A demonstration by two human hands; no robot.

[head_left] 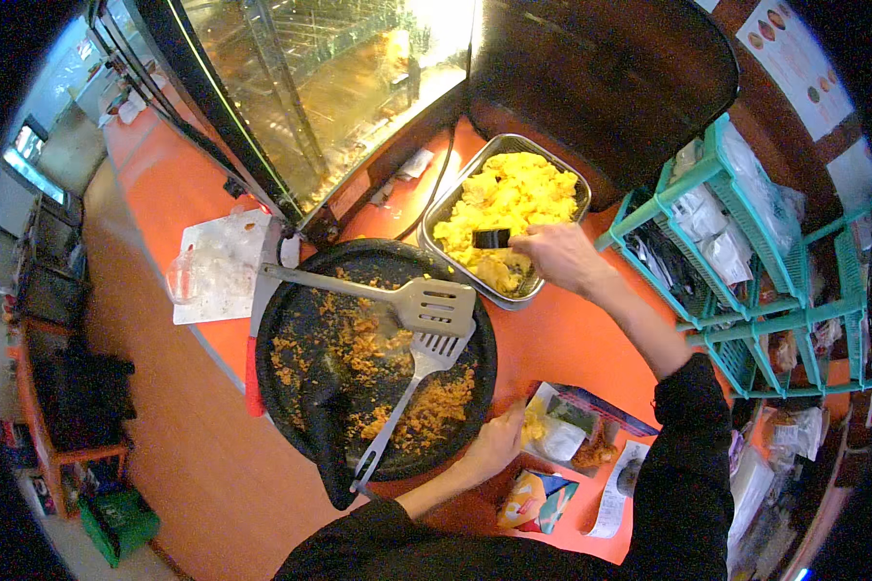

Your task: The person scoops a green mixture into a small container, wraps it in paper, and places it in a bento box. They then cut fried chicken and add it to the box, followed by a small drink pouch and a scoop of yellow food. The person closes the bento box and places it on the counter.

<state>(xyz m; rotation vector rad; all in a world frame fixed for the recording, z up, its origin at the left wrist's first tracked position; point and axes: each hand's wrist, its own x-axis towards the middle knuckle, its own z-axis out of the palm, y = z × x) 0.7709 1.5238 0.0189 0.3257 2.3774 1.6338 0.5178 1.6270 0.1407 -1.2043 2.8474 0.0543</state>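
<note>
My right hand (554,258) is closed over the near side of a metal wire-mesh tray (580,199), gripping a small black scoop-like tool (491,238) whose full shape is hidden. Lumpy yellow food (506,193) that resembles scrambled egg is heaped in this tray. Lower down, my left hand (495,447) pinches the left edge of an open food box (564,405). Inside the box are some yellow food, a pale packet (558,441) and a browned, fried-looking piece (594,453). A small colourful snack packet (539,501) and a paper slip (614,496) lie beside it.
A big black pan (291,416) with brown crumbs stands at left, two slotted spatulas (434,308) lying across it. Behind are a white board (225,266) and a lit glass display case (329,87). Teal plastic racks (746,242) with packaging line the right side.
</note>
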